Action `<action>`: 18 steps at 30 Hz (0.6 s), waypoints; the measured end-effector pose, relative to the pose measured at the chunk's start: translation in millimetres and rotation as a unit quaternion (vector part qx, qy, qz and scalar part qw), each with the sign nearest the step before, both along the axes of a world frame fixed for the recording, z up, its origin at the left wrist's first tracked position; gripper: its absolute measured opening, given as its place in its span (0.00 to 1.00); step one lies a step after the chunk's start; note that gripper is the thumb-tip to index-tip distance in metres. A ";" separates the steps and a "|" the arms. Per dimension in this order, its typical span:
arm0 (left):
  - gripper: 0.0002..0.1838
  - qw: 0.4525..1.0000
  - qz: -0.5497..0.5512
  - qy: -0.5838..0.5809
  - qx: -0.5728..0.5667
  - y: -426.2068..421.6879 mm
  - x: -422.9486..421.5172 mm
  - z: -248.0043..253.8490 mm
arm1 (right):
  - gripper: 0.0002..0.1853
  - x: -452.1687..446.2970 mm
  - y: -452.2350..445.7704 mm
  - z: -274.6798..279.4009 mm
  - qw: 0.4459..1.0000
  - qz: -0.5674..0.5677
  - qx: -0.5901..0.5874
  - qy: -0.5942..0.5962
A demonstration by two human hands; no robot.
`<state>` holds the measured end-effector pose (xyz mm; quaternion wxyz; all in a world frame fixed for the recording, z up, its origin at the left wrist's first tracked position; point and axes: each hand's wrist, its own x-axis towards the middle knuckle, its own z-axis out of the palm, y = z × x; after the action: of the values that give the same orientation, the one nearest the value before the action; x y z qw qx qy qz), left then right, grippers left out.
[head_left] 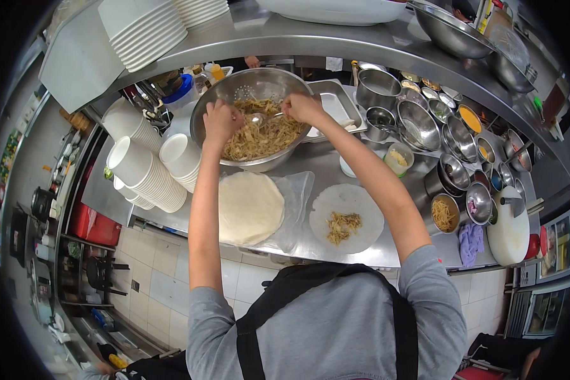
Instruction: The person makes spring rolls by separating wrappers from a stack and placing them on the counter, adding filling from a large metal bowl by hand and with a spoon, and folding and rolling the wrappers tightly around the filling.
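Note:
Both hands are over a large steel bowl (259, 166) holding a brown shredded filling (266, 144). My right hand (302, 107) pinches the handle of a metal spoon (258, 119), whose round end rests on the filling. At the bowl's left side, my left hand (223, 123) has its fingers curled down by the filling; what they hold, if anything, is hidden. In front of the bowl lies a stack of pale round wrappers (251, 208) on a clear plastic sheet (296, 206). To its right, a single wrapper (361, 212) carries a small heap of filling (342, 228).
Stacked white tubs (151, 180) stand at left. A metal tray (335, 104) sits behind the bowl's right side. Pots and ingredient bowls (418, 125) crowd the right, with a purple cloth (470, 244) near the edge. A steel shelf (253, 39) overhangs the back.

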<state>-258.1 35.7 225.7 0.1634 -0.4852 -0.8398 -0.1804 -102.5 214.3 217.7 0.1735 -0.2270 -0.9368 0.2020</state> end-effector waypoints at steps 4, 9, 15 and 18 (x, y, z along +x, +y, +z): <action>0.05 1.000 -0.010 -0.002 -0.013 11.2 -3.7 -2.6 | 0.07 5.2 2.2 -7.4 1.000 -0.024 0.002 -0.015; 0.07 0.999 -0.026 0.026 0.009 19.8 2.8 13.2 | 0.08 26.8 10.1 9.8 0.997 0.001 -0.083 0.004; 0.04 0.986 -0.158 0.018 0.048 16.2 91.5 41.6 | 0.08 126.5 24.8 37.0 0.996 0.034 -0.075 0.034; 0.04 0.970 -0.242 -0.025 0.015 17.0 139.0 17.2 | 0.07 195.6 16.4 25.1 0.999 0.001 -0.018 -0.031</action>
<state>-119.0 52.7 242.8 0.1016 -0.6667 -0.6984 -0.2395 93.1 230.7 242.9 0.1403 -0.2350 -0.9381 0.2123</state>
